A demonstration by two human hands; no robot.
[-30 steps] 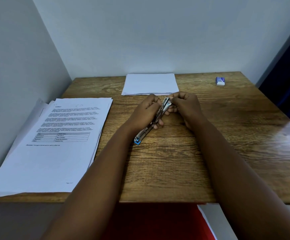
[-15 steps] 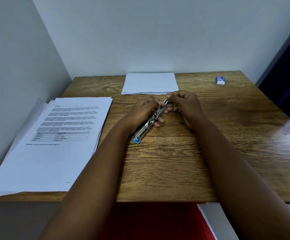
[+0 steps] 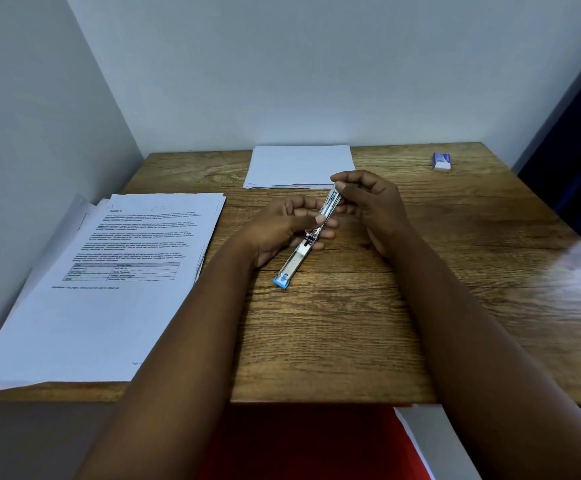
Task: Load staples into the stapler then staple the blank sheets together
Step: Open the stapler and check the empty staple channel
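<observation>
A: Biggest first. Wooden table [image 3: 351, 341], printed pages [image 3: 109, 271] stacked at the near left, partly over the table's edge.

B: Blank sheets [image 3: 299, 166]?

A: Neat pile, far centre, against the wall. Small staple box [image 3: 442, 161] at far right, well apart from everything.

B: Stapler [image 3: 311, 239]?

A: Mid-table, swung open flat, silver. Long axis runs diagonally, blue-tipped end pointing near-left and resting on the wood, other end raised toward far-right.

B: Hands?

A: Left hand [image 3: 282, 230] curled around the stapler's middle, thumb on top, fingers under. Right hand [image 3: 368, 202] pinching the far raised end between thumb and fingertips. Can't tell whether staples are in the channel, too small.
</observation>
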